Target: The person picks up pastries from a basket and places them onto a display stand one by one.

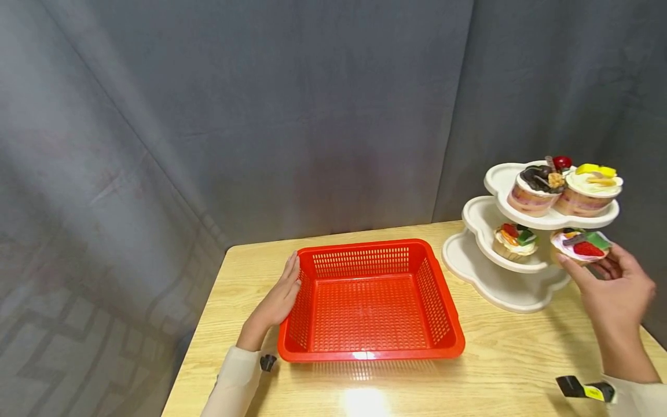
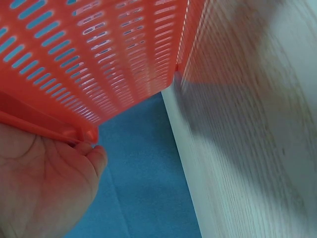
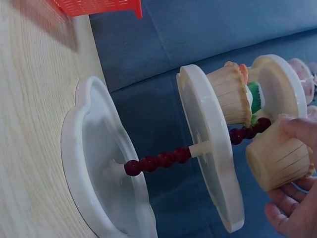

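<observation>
My right hand grips a cupcake topped with a strawberry and a green piece, at the right side of the middle tier. In the right wrist view the cupcake's pale cup is tilted and appears apart from the tier. Another fruit-topped cupcake sits on the middle tier of the white three-tier stand. My left hand rests along the left rim of a red plastic basket, its fingers fairly straight. The left wrist view shows the palm under the basket's rim.
Two larger cup cakes, one with dark topping and one with yellow topping, stand on the top tier. The basket and stand share a light wooden table. Grey curtain hangs behind the table's back edge.
</observation>
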`<state>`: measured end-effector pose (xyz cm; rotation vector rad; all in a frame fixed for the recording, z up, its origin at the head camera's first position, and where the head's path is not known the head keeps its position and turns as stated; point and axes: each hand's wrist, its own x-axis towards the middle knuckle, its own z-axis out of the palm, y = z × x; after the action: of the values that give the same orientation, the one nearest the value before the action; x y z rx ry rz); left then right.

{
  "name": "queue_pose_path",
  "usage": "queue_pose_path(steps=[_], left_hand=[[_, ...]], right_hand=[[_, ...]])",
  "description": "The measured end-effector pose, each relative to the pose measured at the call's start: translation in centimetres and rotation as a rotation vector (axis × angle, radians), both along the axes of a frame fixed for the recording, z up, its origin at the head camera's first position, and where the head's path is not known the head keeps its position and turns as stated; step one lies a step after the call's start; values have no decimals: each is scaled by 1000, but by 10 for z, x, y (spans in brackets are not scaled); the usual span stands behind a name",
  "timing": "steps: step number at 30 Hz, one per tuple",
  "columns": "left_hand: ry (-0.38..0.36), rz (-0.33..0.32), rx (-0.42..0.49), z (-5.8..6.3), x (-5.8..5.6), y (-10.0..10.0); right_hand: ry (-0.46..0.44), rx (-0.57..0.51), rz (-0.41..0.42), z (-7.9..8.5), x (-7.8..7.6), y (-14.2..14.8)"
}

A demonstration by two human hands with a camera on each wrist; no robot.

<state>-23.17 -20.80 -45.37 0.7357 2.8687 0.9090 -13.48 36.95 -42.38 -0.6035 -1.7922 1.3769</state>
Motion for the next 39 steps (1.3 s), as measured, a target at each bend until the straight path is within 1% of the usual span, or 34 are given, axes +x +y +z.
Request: queue_pose_path(steps=[4,13,17,24,27,33,39], left_hand=[[8,-6,4,0,0,0],[1,1,7,1,-1,1],[-3,7,5,2,-1,2],[-2,18,3,1,-1,1],[2,20,0,0,0,1],[8,19,11,-2,0,0],[4,24,5,-3,0,0]], right_hand=[[-28,-45,-11,1,-4,1],[-35,-102,-14,-2,-14,7],[-67,-101,-22,-3,-16,9],[-94,-84,-31,-7,-19,11],[-123,-82,-36,-8,-20,11],[-175,-115,-37,-7,-25,13],[-215,-118,-52,-9,-29,16]])
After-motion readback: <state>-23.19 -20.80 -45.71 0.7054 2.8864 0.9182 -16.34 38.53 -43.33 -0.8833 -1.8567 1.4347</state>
